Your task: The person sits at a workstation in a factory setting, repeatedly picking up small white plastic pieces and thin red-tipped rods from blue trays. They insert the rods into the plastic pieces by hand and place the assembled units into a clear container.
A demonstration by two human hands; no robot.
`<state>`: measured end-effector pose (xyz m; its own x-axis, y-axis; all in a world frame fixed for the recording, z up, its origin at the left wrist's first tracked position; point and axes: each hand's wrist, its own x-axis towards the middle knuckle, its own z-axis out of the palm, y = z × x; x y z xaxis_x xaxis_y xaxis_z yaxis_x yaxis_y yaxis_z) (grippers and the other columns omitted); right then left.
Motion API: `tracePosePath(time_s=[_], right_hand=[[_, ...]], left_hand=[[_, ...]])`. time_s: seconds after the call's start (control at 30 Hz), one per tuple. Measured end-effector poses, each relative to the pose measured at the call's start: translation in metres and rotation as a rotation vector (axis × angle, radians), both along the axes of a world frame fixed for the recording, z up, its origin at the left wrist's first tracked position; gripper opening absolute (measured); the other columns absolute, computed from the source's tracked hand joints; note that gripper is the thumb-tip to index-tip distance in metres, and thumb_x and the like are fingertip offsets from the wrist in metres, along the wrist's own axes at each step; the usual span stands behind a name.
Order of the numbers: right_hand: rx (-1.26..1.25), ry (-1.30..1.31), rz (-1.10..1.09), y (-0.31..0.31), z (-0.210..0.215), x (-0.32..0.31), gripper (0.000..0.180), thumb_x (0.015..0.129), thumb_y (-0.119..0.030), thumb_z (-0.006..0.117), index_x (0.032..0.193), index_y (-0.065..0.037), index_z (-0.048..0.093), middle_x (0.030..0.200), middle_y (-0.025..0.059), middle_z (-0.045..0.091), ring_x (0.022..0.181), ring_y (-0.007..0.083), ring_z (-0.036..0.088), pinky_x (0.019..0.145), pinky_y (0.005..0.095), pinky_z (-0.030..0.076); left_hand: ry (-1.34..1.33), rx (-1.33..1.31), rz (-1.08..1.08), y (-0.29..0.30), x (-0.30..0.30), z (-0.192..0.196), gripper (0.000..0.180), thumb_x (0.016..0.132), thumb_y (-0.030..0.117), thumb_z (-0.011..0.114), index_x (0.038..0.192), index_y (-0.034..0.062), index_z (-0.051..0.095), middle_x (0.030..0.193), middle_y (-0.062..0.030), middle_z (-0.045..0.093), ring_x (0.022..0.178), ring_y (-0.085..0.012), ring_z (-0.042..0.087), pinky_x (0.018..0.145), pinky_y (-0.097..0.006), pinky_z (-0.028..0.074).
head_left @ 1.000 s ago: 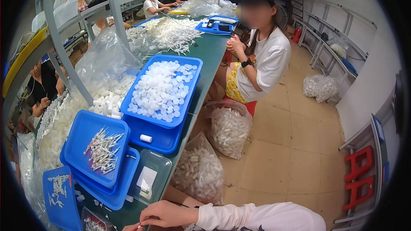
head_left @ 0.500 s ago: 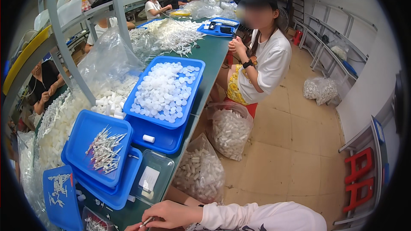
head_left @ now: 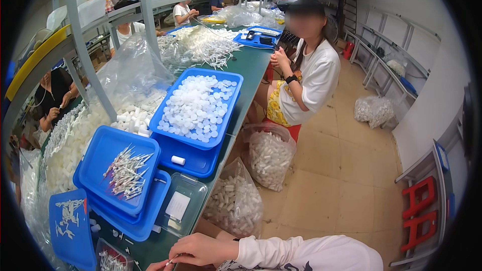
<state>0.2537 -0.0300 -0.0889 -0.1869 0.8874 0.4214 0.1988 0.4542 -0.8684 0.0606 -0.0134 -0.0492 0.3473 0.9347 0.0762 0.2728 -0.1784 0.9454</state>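
Down low, right hand with fingers pinched on a tiny white stick, at the green table edge. Left hand barely peeking in, grip hidden. Just past them, clear plastic box with a white paper label. Beside it, blue trays of white sticks. Farther up, blue tray of white caps. Under the table, clear bags of white tubes.

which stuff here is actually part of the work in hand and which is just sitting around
In use:
right hand, pinching a small white piece
left hand, only its edge in view
blue tray of thin white pieces
blue tray of white caps

Lying about:
clear bags of white parts on the floor
red stool
clear lidded box
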Motion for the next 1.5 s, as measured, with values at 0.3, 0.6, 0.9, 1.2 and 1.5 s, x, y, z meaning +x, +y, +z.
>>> tracePosePath(time_s=[0.3,0.6,0.9,1.2,1.5], right_hand=[[-0.145,-0.094,0.006,-0.001,0.011,-0.002,0.015,0.092,-0.02,0.061,0.095,-0.006,0.064,0.083,0.0091,0.065,0.075,0.0248,0.065,0.066,0.0323,0.051],[-0.161,-0.01,0.049,-0.002,0.024,-0.019,0.017,0.092,-0.02,0.063,0.096,-0.004,0.066,0.082,0.0104,0.066,0.073,0.0213,0.067,0.064,0.0299,0.053],[-0.049,-0.085,0.16,0.016,0.043,-0.046,0.013,0.089,-0.016,0.065,0.091,-0.004,0.066,0.079,0.0094,0.065,0.07,0.0241,0.063,0.061,0.0334,0.05],[-0.094,-0.237,0.09,0.045,0.083,-0.068,0.021,0.082,-0.008,0.071,0.103,-0.003,0.069,0.089,0.0095,0.071,0.08,0.0176,0.07,0.071,0.0271,0.054],[-0.028,-0.347,0.033,0.092,0.082,-0.073,0.014,0.084,-0.013,0.07,0.095,-0.003,0.07,0.083,0.0055,0.07,0.073,0.0129,0.066,0.067,0.0275,0.051]], left_hand=[[-0.001,0.088,-0.017,0.001,-0.01,-0.004,0.011,0.088,-0.001,0.065,0.097,-0.0071,0.066,0.087,-0.0076,0.069,0.079,-0.0109,0.063,0.074,-0.024,0.049],[-0.045,0.098,0.026,-0.002,-0.023,-0.001,0.01,0.088,0.0,0.066,0.095,-0.0067,0.068,0.088,-0.0089,0.07,0.081,-0.0137,0.064,0.075,-0.025,0.05],[-0.046,0.272,0.102,0.001,-0.051,0.008,0.007,0.087,-0.001,0.064,0.092,-0.0042,0.068,0.083,-0.0087,0.068,0.076,-0.0153,0.064,0.072,-0.026,0.051],[-0.218,0.175,0.206,0.022,-0.063,0.014,0.013,0.083,-0.003,0.067,0.096,-0.0019,0.068,0.089,-0.0085,0.07,0.08,-0.0131,0.066,0.074,-0.024,0.049],[0.178,0.44,0.449,0.034,-0.096,0.007,0.022,0.083,0.003,0.068,0.105,0.0023,0.066,0.097,-0.011,0.068,0.091,-0.0267,0.065,0.082,-0.034,0.049]])
